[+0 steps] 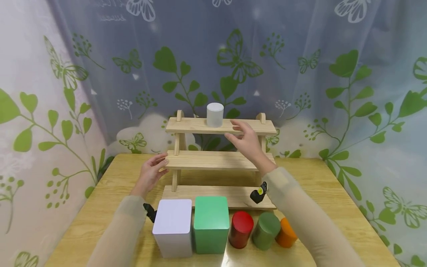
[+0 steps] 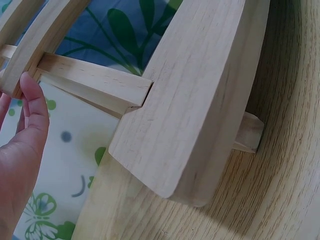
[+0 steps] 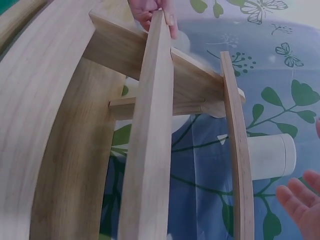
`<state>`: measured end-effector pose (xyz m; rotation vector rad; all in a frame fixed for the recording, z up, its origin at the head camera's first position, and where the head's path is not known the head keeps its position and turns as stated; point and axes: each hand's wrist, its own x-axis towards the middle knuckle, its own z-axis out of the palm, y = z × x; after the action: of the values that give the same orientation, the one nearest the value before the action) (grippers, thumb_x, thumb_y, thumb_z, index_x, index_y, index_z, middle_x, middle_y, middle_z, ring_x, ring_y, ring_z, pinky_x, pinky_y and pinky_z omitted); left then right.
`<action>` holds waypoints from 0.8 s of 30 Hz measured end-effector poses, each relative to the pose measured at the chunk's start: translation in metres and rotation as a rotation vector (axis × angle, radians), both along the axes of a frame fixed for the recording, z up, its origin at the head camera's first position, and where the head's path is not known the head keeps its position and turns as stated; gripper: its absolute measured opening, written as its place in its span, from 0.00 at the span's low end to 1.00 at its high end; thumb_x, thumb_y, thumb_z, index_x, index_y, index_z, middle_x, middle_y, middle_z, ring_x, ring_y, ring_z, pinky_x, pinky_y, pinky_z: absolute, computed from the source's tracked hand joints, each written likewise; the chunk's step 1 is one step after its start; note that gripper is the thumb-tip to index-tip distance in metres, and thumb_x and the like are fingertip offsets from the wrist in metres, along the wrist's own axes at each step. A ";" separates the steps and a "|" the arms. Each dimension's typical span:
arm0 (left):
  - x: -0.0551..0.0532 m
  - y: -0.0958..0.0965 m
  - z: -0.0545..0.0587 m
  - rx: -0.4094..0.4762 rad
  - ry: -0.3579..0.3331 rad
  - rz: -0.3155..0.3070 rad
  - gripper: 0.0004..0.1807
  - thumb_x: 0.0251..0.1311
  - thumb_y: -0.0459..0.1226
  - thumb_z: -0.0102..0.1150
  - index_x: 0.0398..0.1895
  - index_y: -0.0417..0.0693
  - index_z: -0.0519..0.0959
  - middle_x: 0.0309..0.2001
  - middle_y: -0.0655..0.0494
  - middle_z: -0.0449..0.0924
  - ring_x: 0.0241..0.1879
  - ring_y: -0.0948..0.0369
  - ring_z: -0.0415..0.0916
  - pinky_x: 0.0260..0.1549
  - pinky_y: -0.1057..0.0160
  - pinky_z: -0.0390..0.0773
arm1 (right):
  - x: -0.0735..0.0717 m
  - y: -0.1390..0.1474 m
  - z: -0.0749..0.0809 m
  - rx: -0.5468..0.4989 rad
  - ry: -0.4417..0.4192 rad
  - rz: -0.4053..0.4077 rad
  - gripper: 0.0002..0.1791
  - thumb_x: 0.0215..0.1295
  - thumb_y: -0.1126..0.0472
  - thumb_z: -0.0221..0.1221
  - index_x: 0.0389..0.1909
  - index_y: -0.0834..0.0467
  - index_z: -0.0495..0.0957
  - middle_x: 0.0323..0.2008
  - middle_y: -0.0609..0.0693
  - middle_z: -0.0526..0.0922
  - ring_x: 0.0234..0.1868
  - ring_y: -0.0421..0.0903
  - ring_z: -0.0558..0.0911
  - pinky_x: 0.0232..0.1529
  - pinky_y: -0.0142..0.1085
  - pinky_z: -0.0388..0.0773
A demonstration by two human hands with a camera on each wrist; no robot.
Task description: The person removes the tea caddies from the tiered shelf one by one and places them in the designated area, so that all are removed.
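A three-tier wooden display stand (image 1: 213, 160) rises in steps on the table. On its top shelf, a little left of the middle, a white cylindrical canister (image 1: 215, 115) stands upright. My left hand (image 1: 151, 173) grips the left end of the middle shelf, its thumb (image 2: 35, 100) against the edge; the same grip shows at the top of the right wrist view. To the right of the canister, my right hand (image 1: 246, 139) hovers by the top shelf with fingers spread and nothing in them. A gap separates its fingertips (image 3: 290, 197) from the canister (image 3: 272, 156).
In front of the stand, a white box (image 1: 173, 226), a green box (image 1: 211, 224), a red cylinder (image 1: 241, 230), a dark green cylinder (image 1: 266, 230) and an orange cylinder (image 1: 286, 233) form a row. A patterned curtain (image 1: 200, 55) hangs behind the table (image 1: 110, 193).
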<state>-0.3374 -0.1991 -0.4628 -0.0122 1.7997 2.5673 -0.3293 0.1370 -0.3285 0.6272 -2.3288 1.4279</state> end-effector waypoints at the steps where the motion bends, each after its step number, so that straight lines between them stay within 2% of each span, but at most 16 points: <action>1: 0.000 0.000 0.000 0.004 0.000 -0.005 0.25 0.57 0.33 0.62 0.58 0.38 0.71 0.45 0.54 0.71 0.36 0.63 0.73 0.35 0.64 0.79 | -0.002 -0.001 0.001 -0.004 -0.002 -0.002 0.29 0.61 0.55 0.61 0.62 0.57 0.68 0.61 0.53 0.68 0.58 0.54 0.70 0.51 0.43 0.73; 15: -0.001 0.001 -0.001 0.005 -0.002 0.004 0.25 0.57 0.33 0.62 0.59 0.38 0.70 0.44 0.53 0.71 0.36 0.63 0.73 0.35 0.64 0.79 | -0.030 -0.021 0.010 -0.014 -0.032 -0.083 0.34 0.60 0.58 0.62 0.66 0.56 0.62 0.61 0.56 0.65 0.59 0.56 0.68 0.51 0.46 0.73; 20: 0.000 0.000 0.000 0.003 0.006 0.013 0.27 0.57 0.33 0.62 0.60 0.35 0.68 0.45 0.53 0.71 0.35 0.63 0.74 0.34 0.65 0.79 | -0.039 -0.028 0.014 0.005 -0.047 -0.102 0.36 0.60 0.55 0.62 0.67 0.56 0.60 0.64 0.54 0.63 0.61 0.56 0.66 0.52 0.46 0.72; 24: 0.000 0.000 -0.001 0.003 0.009 -0.007 0.27 0.58 0.33 0.61 0.60 0.35 0.67 0.45 0.53 0.71 0.36 0.64 0.73 0.35 0.65 0.78 | -0.043 -0.032 0.015 0.013 -0.056 -0.126 0.36 0.60 0.55 0.63 0.67 0.57 0.60 0.64 0.54 0.63 0.61 0.56 0.66 0.53 0.46 0.71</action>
<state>-0.3375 -0.1996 -0.4639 0.0052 1.7953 2.5693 -0.3720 0.1048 -0.3134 0.4402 -2.3762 1.3913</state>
